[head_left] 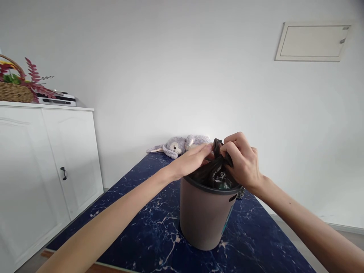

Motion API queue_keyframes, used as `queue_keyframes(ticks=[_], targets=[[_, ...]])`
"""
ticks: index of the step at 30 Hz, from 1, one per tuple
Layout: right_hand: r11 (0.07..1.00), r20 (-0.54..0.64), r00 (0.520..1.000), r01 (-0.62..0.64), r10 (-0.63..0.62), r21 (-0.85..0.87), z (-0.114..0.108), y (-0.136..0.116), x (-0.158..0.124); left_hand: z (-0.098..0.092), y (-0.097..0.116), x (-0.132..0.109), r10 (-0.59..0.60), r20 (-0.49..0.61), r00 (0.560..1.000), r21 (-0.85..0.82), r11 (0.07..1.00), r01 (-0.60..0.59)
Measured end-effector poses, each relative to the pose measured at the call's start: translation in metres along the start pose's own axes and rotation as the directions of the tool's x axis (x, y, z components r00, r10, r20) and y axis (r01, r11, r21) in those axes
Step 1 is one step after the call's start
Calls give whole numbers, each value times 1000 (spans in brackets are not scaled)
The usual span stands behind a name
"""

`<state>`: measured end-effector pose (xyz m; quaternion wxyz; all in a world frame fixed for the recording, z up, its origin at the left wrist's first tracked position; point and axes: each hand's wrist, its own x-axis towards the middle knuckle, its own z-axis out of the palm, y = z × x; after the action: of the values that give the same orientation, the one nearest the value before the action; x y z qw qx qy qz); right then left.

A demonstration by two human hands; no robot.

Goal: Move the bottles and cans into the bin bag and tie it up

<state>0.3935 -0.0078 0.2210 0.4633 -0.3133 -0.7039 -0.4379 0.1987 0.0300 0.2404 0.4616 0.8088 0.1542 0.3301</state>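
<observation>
A brownish-grey trash can (203,216) with a dark rim stands upright on the table, lined with a black plastic garbage bag (220,176). The bag's top is gathered into a twisted neck above the rim. My right hand (241,161) is closed around this neck from the right, its fingers curled in. From the left, my left hand (196,157) reaches over the rim with its fingers stretched out, the tips up against the bag's neck. Its thumb side is partly hidden, and the can's inside is covered by the bag.
The table (136,227) has a blue marbled top. A grey plush rabbit (173,148) lies at its far end by the wall. Left stands a white cabinet (51,151) bearing a wicker basket (15,93) of plants. A bit of black plastic (240,193) shows behind the can.
</observation>
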Motion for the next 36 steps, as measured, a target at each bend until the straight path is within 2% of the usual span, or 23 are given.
queue_keyframes(ticks=[2,6,10,15,20,23,25,26,29,31,34,36], targets=[[999,-45,998,49,-49,-8,2,3,-2,4,4,-3,1,20,1000,86,996,-3],[997,-65,995,77,-77,-10,3,9,-4,11,12,-10,56,-67,996,226,973,-39],[997,-73,995,73,-74,-11,3,11,-5,11,7,-7,118,-153,981,205,975,-85],[1000,-60,998,0,2,27,6,13,-10,7,-1,-9,78,-298,951,167,986,-28],[999,-53,998,-25,27,41,9,13,-12,5,2,-15,94,-380,920,106,993,-57],[998,-62,998,-18,22,58,9,9,-11,5,8,-14,14,-417,909,-23,999,-26],[997,-72,997,-11,16,76,9,7,-10,5,11,-12,-21,-405,914,-55,998,-2],[996,-77,997,-5,11,86,9,6,-9,6,12,-11,-2,-381,924,-35,999,-12],[993,-105,994,13,0,118,10,5,-8,8,12,-12,114,-282,953,120,989,-82],[989,-137,991,24,-5,143,10,6,-9,8,10,-14,130,-210,969,224,971,-81],[981,-176,984,50,-17,187,10,7,-9,8,7,-19,29,-74,997,312,950,-4],[975,-185,982,67,-27,214,10,7,-10,9,6,-20,-31,9,999,323,946,26]])
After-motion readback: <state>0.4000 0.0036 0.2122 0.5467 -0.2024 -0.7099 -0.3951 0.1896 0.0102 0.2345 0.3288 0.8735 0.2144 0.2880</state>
